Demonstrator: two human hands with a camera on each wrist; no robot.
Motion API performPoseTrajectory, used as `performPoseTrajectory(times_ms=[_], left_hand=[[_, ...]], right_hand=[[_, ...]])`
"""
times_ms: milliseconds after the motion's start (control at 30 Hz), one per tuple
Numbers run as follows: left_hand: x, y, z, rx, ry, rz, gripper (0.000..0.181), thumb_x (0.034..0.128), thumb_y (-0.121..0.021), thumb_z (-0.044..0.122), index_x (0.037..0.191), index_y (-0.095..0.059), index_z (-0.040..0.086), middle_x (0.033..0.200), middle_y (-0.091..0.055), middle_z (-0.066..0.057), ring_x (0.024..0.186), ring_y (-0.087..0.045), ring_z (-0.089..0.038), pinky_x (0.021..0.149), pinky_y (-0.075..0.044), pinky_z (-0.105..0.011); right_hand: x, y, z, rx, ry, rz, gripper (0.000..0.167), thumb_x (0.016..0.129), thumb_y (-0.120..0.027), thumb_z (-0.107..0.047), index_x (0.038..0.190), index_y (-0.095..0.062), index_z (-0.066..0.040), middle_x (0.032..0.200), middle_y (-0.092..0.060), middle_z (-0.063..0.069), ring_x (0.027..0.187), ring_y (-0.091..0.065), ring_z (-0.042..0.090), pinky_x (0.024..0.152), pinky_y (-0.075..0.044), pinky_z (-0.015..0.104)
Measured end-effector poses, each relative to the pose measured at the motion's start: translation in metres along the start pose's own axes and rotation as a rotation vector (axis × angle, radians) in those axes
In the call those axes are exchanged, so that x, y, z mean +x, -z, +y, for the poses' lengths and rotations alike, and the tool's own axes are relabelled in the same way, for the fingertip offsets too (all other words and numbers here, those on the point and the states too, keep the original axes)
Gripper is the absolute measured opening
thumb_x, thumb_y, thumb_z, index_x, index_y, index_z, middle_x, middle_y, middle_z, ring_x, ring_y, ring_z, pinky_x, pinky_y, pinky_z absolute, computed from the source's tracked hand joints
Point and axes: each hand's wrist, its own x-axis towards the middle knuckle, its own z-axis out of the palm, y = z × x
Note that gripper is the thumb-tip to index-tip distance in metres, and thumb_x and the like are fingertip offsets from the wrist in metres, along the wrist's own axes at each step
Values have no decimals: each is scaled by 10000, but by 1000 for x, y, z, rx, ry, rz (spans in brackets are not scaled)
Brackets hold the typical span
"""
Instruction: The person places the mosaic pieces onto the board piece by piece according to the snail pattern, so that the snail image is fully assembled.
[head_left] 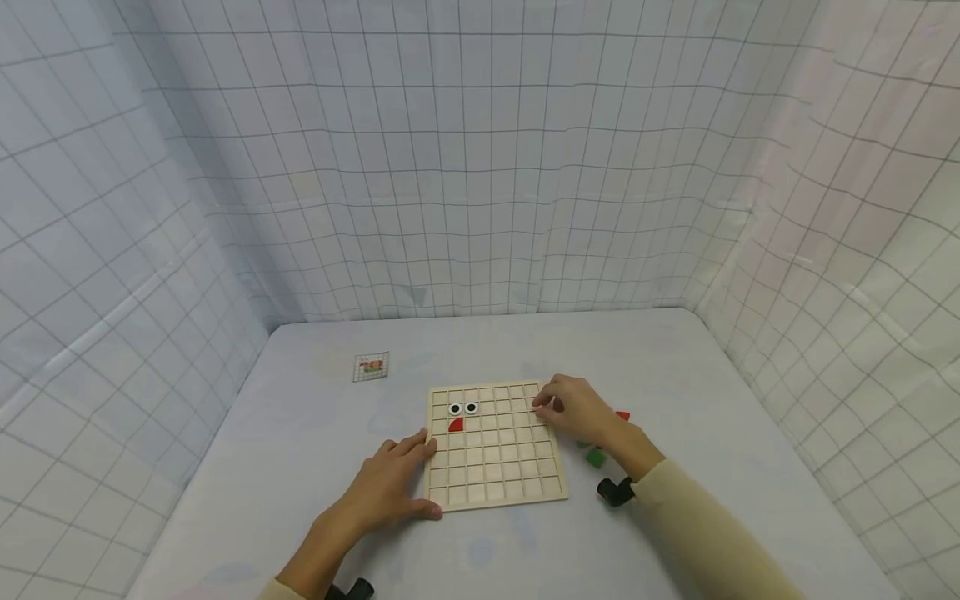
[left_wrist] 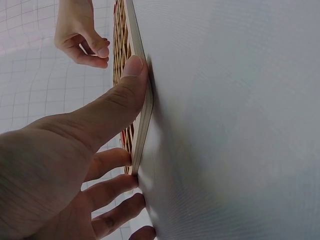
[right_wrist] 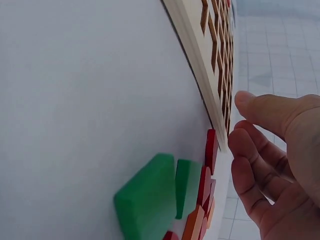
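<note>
A square wooden grid board (head_left: 495, 467) lies on the white table. Two round eye tiles (head_left: 471, 407) sit side by side in its upper left cells, and a red rounded-corner tile (head_left: 456, 425) sits just below the left one. My left hand (head_left: 386, 483) rests against the board's left edge, its thumb (left_wrist: 120, 97) at the near corner and its fingers spread along the side. Over the board's right edge hovers my right hand (head_left: 577, 408), fingers loosely bent. Between its thumb (right_wrist: 265, 107) and fingers a gap shows, with no tile visible there.
Loose green (right_wrist: 147, 197), red (right_wrist: 211, 150) and orange (right_wrist: 193, 222) pieces lie right of the board, partly under my right forearm. A small picture card (head_left: 371, 366) lies at the back left. Grid-patterned white curtains (head_left: 495, 183) enclose the table at the back and sides.
</note>
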Motion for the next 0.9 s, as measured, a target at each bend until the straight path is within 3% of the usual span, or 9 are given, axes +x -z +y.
performPoseTrajectory(times_ms=[500,900], left_hand=[[0,0,-1,-3,5,-6,1082,734,-1103,500,1637,-664,96,1801,-556,-171,1474,-619,-503,1143,-538,-772],[0,-3,-2,3,13,-7,1090,731,-1103,501,1641,-662,97,1798,-560,-169,1481,-619,-489,1143,-543,-734]], right_hand=[[-17,7,18,23,4,-27,153,1066,-873,-174,1207,-875,-112,1064,-766,-22,829,-529,42,737,-468,222],[-20,12,28,57,-52,-83,216,1021,-920,-165,1233,-883,-150,1038,-736,-36,876,-545,99,767,-452,233]])
